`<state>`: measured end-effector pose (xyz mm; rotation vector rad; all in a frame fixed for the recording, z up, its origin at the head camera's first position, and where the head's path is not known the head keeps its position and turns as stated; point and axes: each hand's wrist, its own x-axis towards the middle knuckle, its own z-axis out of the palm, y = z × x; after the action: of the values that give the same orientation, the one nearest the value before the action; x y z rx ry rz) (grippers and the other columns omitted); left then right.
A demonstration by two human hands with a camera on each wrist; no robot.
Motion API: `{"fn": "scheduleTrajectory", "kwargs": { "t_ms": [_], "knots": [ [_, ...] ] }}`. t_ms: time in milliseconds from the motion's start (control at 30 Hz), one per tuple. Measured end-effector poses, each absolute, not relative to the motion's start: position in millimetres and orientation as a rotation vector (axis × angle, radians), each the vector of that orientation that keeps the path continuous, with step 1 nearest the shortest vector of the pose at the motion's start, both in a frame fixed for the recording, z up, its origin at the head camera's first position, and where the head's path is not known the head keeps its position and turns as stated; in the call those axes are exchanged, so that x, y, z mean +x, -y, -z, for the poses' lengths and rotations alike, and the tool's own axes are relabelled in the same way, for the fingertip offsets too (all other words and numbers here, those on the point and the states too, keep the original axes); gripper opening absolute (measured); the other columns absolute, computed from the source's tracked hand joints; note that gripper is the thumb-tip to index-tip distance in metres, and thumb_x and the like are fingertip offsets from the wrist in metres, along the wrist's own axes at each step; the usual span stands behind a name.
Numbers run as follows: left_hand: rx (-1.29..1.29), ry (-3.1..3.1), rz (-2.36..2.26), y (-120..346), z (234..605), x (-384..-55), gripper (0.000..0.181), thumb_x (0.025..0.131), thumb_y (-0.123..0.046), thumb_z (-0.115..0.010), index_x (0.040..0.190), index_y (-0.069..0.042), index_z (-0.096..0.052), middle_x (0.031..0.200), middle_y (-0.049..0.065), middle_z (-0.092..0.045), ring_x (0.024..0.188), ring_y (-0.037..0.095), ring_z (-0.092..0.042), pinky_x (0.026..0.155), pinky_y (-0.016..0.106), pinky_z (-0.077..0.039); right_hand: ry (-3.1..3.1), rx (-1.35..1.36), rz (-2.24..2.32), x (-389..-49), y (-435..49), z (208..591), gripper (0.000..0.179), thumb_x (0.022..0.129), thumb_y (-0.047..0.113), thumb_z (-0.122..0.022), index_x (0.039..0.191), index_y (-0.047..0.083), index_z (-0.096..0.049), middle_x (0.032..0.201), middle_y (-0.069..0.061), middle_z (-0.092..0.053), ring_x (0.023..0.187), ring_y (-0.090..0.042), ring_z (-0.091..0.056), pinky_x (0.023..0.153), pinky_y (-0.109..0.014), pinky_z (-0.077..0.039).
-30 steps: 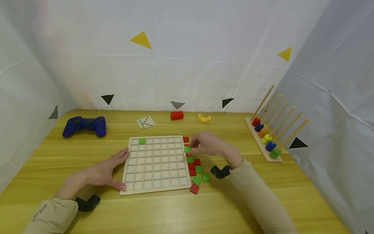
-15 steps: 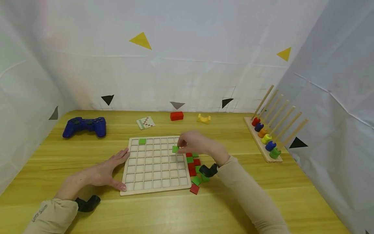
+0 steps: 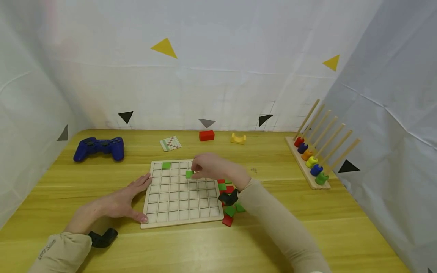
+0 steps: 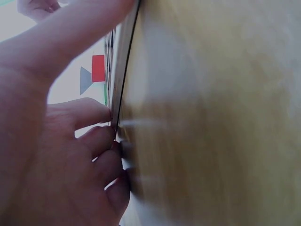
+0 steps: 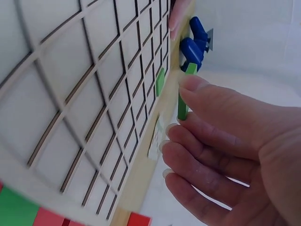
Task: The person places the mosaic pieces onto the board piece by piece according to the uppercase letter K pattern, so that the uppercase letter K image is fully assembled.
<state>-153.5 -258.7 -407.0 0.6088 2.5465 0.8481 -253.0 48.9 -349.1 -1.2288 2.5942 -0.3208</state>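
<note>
A wooden grid board (image 3: 173,205) lies on the table before me, with one green square tile (image 3: 166,165) in its far row. My right hand (image 3: 216,168) pinches another green tile (image 5: 182,106) between thumb and index finger; the right wrist view shows it held above the grid. My left hand (image 3: 117,201) is spread along the board's left side, thumb at the near corner and fingertips touching the edge. Loose red and green tiles (image 3: 230,211) lie along the board's right side, partly hidden by the right wrist.
A blue game controller (image 3: 99,148) lies at the back left. Further along the back are a patterned card (image 3: 170,143), a red block (image 3: 206,135) and a yellow curved block (image 3: 238,138). A wooden peg rack (image 3: 308,165) with coloured beads stands on the right.
My right hand has carried the green tile leftward from the loose tiles to over the board. The left hand has stayed at the board's left edge.
</note>
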Motion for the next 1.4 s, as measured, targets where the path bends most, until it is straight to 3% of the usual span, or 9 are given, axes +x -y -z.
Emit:
{"fn": "scheduleTrajectory", "kwargs": {
  "t_ms": [467,833,1067,1400],
  "knots": [
    [0.599,-2.545,-0.855,259,407,-153,0.123,0.072,-0.050,-0.086,0.160,-0.001,-0.013,0.167,0.021,0.003,0.148,0.054,0.002,0.112,0.074,-0.009,-2.597,-1.245,0.243,-258,-5,355,0.025,0.096,0.028,-0.069,0.110,0.008,-0.071,0.106,-0.001,-0.066,0.095,-0.013,-0.059,0.086,-0.022,-0.049],
    [0.606,-2.542,-0.852,259,408,-154,0.123,0.073,-0.050,-0.085,0.160,-0.001,-0.013,0.167,0.021,0.003,0.148,0.054,0.002,0.112,0.074,-0.009,-2.618,-1.241,0.202,-264,20,367,0.026,0.096,0.027,-0.068,0.113,0.008,-0.072,0.105,-0.001,-0.067,0.090,-0.011,-0.057,0.082,-0.022,-0.048],
    [0.612,-2.541,-0.843,259,407,-154,0.123,0.073,-0.050,-0.085,0.159,0.000,-0.013,0.167,0.023,0.002,0.148,0.054,0.001,0.112,0.074,-0.010,-2.627,-1.222,0.182,-270,32,372,0.022,0.097,0.029,-0.068,0.103,0.009,-0.072,0.092,0.003,-0.063,0.078,-0.009,-0.051,0.070,-0.020,-0.042],
    [0.615,-2.533,-0.846,259,408,-154,0.123,0.073,-0.050,-0.085,0.159,0.000,-0.012,0.167,0.023,0.003,0.149,0.054,0.002,0.112,0.074,-0.010,-2.667,-1.223,0.112,-274,44,383,0.023,0.097,0.030,-0.067,0.101,0.008,-0.072,0.095,0.000,-0.069,0.082,-0.011,-0.060,0.073,-0.021,-0.048]
  ]
}}
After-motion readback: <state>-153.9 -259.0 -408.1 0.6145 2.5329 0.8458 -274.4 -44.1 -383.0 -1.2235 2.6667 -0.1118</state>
